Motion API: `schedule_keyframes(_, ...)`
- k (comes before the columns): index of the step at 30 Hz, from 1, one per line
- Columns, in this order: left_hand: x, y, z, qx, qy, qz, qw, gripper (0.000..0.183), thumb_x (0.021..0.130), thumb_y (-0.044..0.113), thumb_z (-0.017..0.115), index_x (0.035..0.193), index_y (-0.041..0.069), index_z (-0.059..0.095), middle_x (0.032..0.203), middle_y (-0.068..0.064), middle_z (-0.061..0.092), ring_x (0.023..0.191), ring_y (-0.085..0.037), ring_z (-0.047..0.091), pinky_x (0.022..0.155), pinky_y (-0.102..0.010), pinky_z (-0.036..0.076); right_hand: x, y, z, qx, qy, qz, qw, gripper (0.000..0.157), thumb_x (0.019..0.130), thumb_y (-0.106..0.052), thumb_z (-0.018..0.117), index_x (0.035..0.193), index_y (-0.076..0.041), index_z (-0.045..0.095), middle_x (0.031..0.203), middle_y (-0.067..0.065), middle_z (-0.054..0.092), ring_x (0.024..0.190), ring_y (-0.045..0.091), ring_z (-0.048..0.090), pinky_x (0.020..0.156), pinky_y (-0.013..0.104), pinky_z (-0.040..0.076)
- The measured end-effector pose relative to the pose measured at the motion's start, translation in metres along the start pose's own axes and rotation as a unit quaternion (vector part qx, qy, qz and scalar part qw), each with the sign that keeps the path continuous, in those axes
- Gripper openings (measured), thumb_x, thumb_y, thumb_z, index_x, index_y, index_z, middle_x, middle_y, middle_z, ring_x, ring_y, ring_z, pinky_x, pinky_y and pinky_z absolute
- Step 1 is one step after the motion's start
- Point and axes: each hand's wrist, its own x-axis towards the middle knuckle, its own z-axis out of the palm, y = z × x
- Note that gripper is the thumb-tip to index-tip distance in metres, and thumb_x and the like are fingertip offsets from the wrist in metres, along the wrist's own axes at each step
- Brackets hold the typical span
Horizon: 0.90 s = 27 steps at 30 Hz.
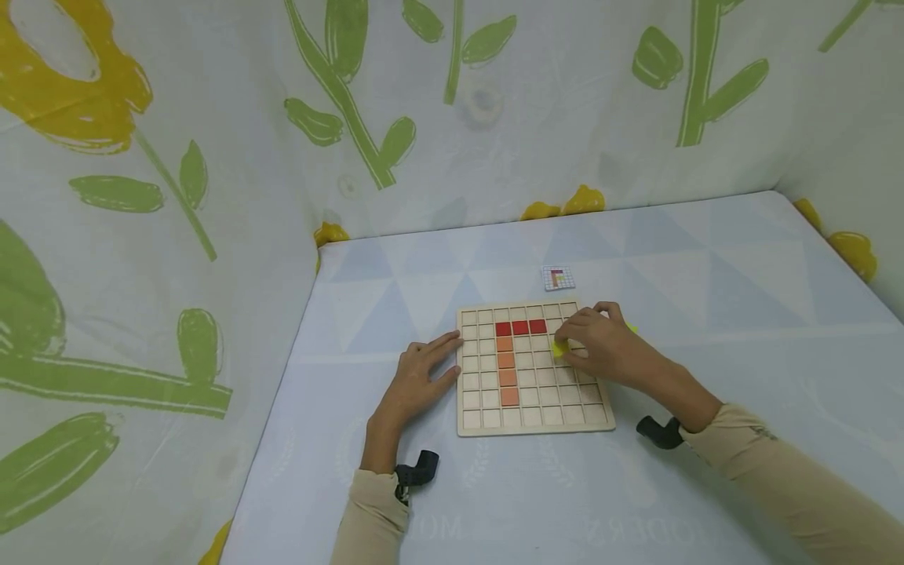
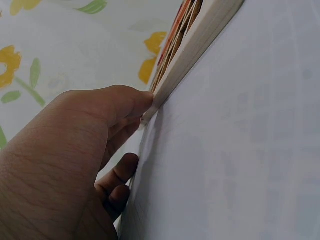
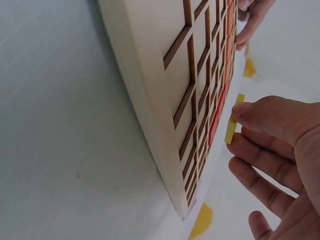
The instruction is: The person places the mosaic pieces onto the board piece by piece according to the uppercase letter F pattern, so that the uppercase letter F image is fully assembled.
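Note:
A square wooden grid board [image 1: 537,430] lies on the table. Three red tiles [image 1: 519,327] sit in a row near its far side, and a column of several orange tiles [image 1: 506,360] runs toward the near side beneath the leftmost red one. Between thumb and fingertips my right hand [image 1: 600,343] pinches a yellow tile [image 1: 559,348] over the right half of the grid; in the right wrist view this tile [image 3: 234,122] is tilted on edge above the board. My left hand [image 1: 417,377] rests with extended fingers at the board's left edge, thumb [image 2: 142,101] against its side.
Behind the board lies a small card [image 1: 559,278] printed with a coloured grid pattern. Something yellow [image 1: 632,328] shows past the right hand, mostly hidden by it. A flower-patterned cloth wall [image 1: 452,173] rises along the table's back and left sides.

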Motion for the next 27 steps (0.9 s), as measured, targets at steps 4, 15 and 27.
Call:
schedule_keyframes(4, 0.000, 0.001, 0.000, 0.000, 0.003, 0.004, 1.0000, 0.050, 0.098, 0.032, 0.061, 0.147, 0.023, 0.054, 0.154, 0.013, 0.043, 0.117, -0.025, 0.047, 0.095, -0.048, 0.035, 0.003, -0.004, 0.003, 0.004, 0.009, -0.014, 1.000, 0.019, 0.078, -0.010, 0.085, 0.094, -0.012, 0.075, 0.099, 0.000, 0.072, 0.100, 0.021, 0.063, 0.096, 0.055, 0.031)
schedule_keyframes(15, -0.001, 0.003, -0.003, 0.006, 0.002, -0.007, 1.0000, 0.050, 0.098, 0.033, 0.060, 0.147, 0.024, 0.054, 0.154, 0.014, 0.043, 0.113, -0.022, 0.047, 0.093, -0.046, 0.035, 0.017, -0.019, 0.014, -0.001, -0.013, -0.010, 1.000, 0.018, 0.079, -0.013, 0.084, 0.095, -0.013, 0.075, 0.099, -0.002, 0.072, 0.103, 0.021, 0.062, 0.097, 0.054, 0.031)
schedule_keyframes(27, -0.001, 0.002, -0.002, 0.005, -0.012, -0.018, 0.9998, 0.050, 0.099, 0.035, 0.059, 0.148, 0.027, 0.052, 0.155, 0.017, 0.040, 0.116, -0.022, 0.046, 0.095, -0.045, 0.034, 0.026, -0.030, 0.021, -0.017, -0.031, -0.025, 0.999, 0.020, 0.080, -0.017, 0.083, 0.098, -0.013, 0.075, 0.098, -0.004, 0.073, 0.104, 0.021, 0.062, 0.098, 0.053, 0.031)
